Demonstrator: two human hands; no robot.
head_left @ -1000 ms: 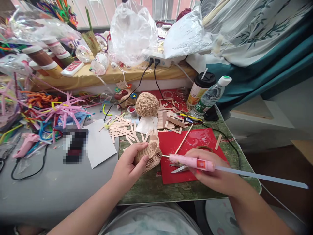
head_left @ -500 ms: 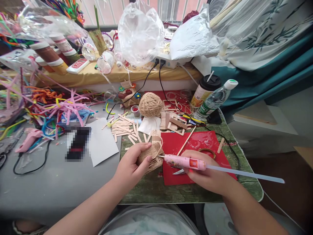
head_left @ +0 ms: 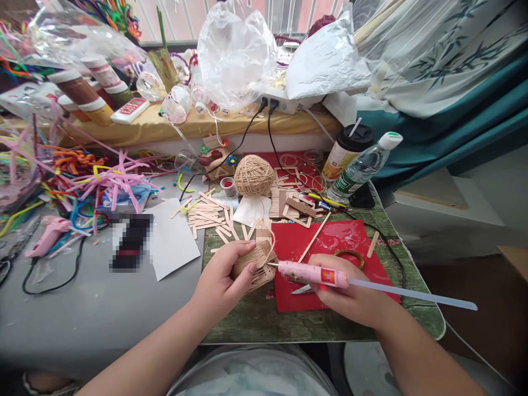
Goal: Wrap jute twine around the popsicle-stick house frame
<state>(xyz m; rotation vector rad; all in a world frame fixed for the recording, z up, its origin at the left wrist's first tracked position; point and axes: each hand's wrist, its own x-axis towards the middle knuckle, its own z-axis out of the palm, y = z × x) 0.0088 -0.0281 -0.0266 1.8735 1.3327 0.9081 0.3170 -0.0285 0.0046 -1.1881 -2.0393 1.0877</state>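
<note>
My left hand grips a small piece wrapped in twine, thumb on its near face and fingers behind. A loose loop of twine stands up from its top edge. My right hand is closed around a pink hot glue gun, with a long clear glue stick sticking out of its back. The gun's metal tip touches or nearly touches the right side of the wrapped piece. Under my right hand lie scissors on a red mat, partly hidden.
Beyond my hands are a ball of twine, many loose craft sticks and a white paper sheet. A water bottle and a lidded cup stand at the back right. Another pink glue gun and pipe cleaners lie left.
Almost nothing differs. The glue gun has shifted very slightly to the right against the wrapped piece, and the camera view has moved a little.
</note>
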